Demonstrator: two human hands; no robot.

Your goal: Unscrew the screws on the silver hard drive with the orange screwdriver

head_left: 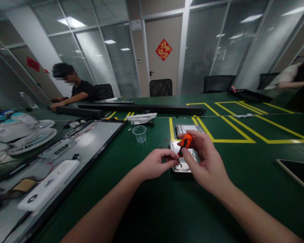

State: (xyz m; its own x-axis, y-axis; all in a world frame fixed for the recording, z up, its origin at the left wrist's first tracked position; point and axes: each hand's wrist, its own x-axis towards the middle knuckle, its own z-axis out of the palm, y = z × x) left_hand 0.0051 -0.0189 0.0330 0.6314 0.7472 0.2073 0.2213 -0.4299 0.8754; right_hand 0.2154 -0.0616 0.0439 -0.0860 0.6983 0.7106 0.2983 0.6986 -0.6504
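In my right hand [205, 158] is an orange and black screwdriver [186, 139], its handle upright and slightly tilted, its tip pointing down at a hard drive [186, 166]. That drive lies on the green table with its silver face up, partly covered by my hands. My left hand [158, 163] is closed in a pinch at the screwdriver's lower end, over the drive's left side; what the fingertips hold is too small to make out. Just behind lies a second hard drive [188, 129]. Several tiny dark bits, maybe screws [160, 145], rest to the left of the drives.
A clear plastic cup [139, 134] stands left of the drives, near a white slotted part [142, 118]. An opened panel [91, 148] carrying a white power bank-like case [49, 185] fills the left. At right lies a phone [297, 173]. A person [78, 87] sits across the table.
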